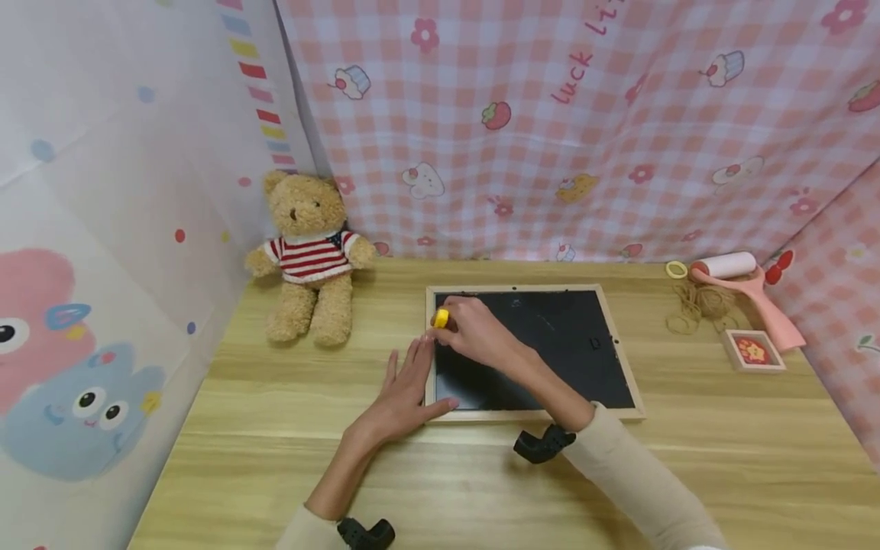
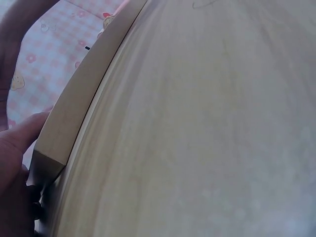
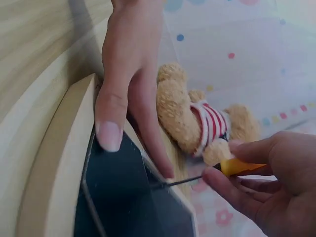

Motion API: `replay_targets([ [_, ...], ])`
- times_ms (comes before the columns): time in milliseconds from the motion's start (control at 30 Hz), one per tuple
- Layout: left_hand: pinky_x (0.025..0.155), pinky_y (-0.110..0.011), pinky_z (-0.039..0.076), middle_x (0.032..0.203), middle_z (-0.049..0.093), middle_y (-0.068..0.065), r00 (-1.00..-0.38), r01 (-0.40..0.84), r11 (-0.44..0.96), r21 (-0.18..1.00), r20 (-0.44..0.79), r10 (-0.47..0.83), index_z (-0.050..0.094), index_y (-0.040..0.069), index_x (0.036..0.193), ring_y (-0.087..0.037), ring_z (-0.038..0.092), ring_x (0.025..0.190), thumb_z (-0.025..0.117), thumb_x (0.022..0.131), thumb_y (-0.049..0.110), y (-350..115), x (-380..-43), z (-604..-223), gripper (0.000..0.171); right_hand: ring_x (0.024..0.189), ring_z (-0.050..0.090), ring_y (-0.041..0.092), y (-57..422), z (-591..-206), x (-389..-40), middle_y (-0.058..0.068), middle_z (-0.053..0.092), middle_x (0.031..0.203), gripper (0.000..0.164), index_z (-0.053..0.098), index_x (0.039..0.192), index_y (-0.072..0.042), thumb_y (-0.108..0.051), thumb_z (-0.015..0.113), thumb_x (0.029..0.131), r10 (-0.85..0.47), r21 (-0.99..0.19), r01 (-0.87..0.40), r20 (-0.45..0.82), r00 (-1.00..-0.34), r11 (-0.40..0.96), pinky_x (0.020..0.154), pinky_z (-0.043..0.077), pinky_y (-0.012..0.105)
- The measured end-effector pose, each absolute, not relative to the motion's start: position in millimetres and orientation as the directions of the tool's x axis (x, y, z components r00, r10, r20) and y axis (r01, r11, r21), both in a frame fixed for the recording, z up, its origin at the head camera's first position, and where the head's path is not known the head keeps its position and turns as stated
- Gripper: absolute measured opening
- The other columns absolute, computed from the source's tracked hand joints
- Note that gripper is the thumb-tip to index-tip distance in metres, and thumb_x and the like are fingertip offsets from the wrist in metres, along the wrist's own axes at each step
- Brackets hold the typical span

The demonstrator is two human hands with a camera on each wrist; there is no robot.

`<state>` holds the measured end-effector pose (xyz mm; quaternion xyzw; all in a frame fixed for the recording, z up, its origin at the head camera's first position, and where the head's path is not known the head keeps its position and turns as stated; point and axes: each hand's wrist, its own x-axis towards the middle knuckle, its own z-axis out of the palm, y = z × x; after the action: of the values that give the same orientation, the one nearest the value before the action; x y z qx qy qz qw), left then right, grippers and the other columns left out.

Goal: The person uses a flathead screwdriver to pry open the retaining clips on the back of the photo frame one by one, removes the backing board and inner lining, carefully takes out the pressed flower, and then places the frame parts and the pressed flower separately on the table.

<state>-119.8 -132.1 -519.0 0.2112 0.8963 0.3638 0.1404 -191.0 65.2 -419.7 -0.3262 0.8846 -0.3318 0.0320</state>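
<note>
A wooden picture frame [image 1: 495, 416] lies on the table with its black backing [image 1: 557, 374] facing up. Small dark tabs show along the frame's inner edges. My right hand [image 1: 481, 332] pinches the yellow handle of a screwdriver [image 3: 242, 167] between thumb and fingers. Its thin metal shaft reaches down to the left side of the frame, tip at the border of the backing. Spread over the lower left corner, my left hand [image 1: 401, 401] rests with its fingers along the left edge and its thumb on the black backing near the bottom rail [image 2: 74, 108].
A teddy bear [image 1: 309, 252] in a striped shirt sits at the back left. At the right lie a pink-handled roller [image 1: 773, 313], a bundle of twine [image 1: 715, 302], a yellow ring [image 1: 677, 270] and a small framed picture [image 1: 755, 351]. A checked curtain [image 1: 522, 153] hangs behind.
</note>
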Motion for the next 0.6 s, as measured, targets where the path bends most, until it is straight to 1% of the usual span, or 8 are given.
replay_targets([
  [67, 0.134, -0.061, -0.018, 0.185, -0.008, -0.012, -0.873, 0.271, 0.651, 0.709, -0.103, 0.476, -0.006, 0.005, 0.175, -0.028, -0.012, 0.172, 0.068, 0.106, 0.053, -132, -121, -518, 0.112, 0.074, 0.063, 0.011, 75, -420, -189, 0.01, 0.069, 0.095, 0.016, 0.077, 0.109, 0.001, -0.015, 0.074, 0.106, -0.577, -0.628, -0.561, 0.21, -0.789, 0.539, 0.067, 0.058, 0.024],
  [167, 0.134, -0.06, -0.018, 0.185, -0.008, -0.013, -0.875, 0.271, 0.654, 0.706, -0.102, 0.473, -0.007, 0.004, 0.174, -0.027, -0.012, 0.172, 0.067, 0.106, 0.053, -132, -121, -517, 0.112, 0.074, 0.06, 0.011, 102, -412, -179, 0.007, 0.066, 0.092, 0.015, 0.072, 0.112, -0.001, -0.015, 0.068, 0.11, -0.516, -0.658, -0.541, 0.261, -0.816, 0.523, 0.066, 0.054, 0.026],
  [267, 0.134, -0.058, -0.019, 0.184, -0.01, -0.013, -0.873, 0.271, 0.647, 0.713, -0.101, 0.477, -0.008, 0.004, 0.174, -0.027, -0.013, 0.172, 0.068, 0.106, 0.052, -132, -121, -517, 0.112, 0.068, 0.054, 0.011, 144, -402, -164, 0.004, 0.06, 0.083, 0.014, 0.066, 0.105, -0.002, -0.015, 0.067, 0.11, -0.444, -0.624, -0.519, 0.29, -0.848, 0.584, 0.061, 0.049, 0.026],
  [367, 0.134, -0.057, -0.02, 0.184, -0.011, -0.011, -0.871, 0.266, 0.644, 0.717, -0.107, 0.479, -0.009, 0.005, 0.174, -0.025, -0.015, 0.171, 0.067, 0.107, 0.052, -132, -121, -517, 0.112, 0.061, 0.046, 0.01, 198, -401, -147, 0.001, 0.054, 0.073, 0.023, 0.061, 0.092, -0.005, -0.017, 0.067, 0.11, -0.393, -0.537, -0.486, 0.286, -0.874, 0.689, 0.057, 0.042, 0.026],
  [400, 0.134, -0.057, -0.02, 0.184, -0.011, -0.011, -0.87, 0.267, 0.646, 0.715, -0.11, 0.481, -0.009, 0.005, 0.174, -0.025, -0.015, 0.171, 0.067, 0.107, 0.052, -131, -120, -517, 0.112, 0.061, 0.045, 0.009, 218, -402, -141, 0.0, 0.054, 0.072, 0.027, 0.06, 0.089, -0.006, -0.019, 0.066, 0.111, -0.379, -0.507, -0.458, 0.257, -0.889, 0.73, 0.056, 0.041, 0.026],
  [467, 0.134, -0.056, -0.02, 0.184, -0.012, -0.011, -0.869, 0.268, 0.654, 0.708, -0.115, 0.481, -0.01, 0.006, 0.174, -0.025, -0.016, 0.171, 0.066, 0.107, 0.053, -131, -120, -517, 0.112, 0.059, 0.044, 0.008, 260, -409, -128, -0.002, 0.054, 0.07, 0.033, 0.059, 0.084, -0.007, -0.021, 0.061, 0.114, -0.35, -0.461, -0.383, 0.16, -0.923, 0.8, 0.056, 0.04, 0.026],
  [533, 0.134, -0.056, -0.02, 0.184, -0.013, -0.011, -0.869, 0.271, 0.66, 0.701, -0.117, 0.481, -0.011, 0.006, 0.174, -0.025, -0.016, 0.171, 0.065, 0.108, 0.053, -131, -120, -517, 0.111, 0.059, 0.044, 0.009, 305, -416, -115, -0.002, 0.052, 0.069, 0.039, 0.058, 0.083, -0.009, -0.025, 0.053, 0.118, -0.308, -0.408, -0.28, -0.004, -0.951, 0.869, 0.057, 0.038, 0.026],
  [600, 0.134, -0.056, -0.02, 0.184, -0.013, -0.01, -0.867, 0.273, 0.664, 0.696, -0.121, 0.483, -0.012, 0.006, 0.174, -0.025, -0.017, 0.171, 0.064, 0.108, 0.054, -131, -120, -518, 0.112, 0.06, 0.045, 0.013, 352, -425, -104, -0.001, 0.052, 0.07, 0.045, 0.058, 0.084, -0.007, -0.029, 0.044, 0.121, -0.244, -0.351, -0.166, -0.19, -0.951, 0.921, 0.058, 0.039, 0.029],
])
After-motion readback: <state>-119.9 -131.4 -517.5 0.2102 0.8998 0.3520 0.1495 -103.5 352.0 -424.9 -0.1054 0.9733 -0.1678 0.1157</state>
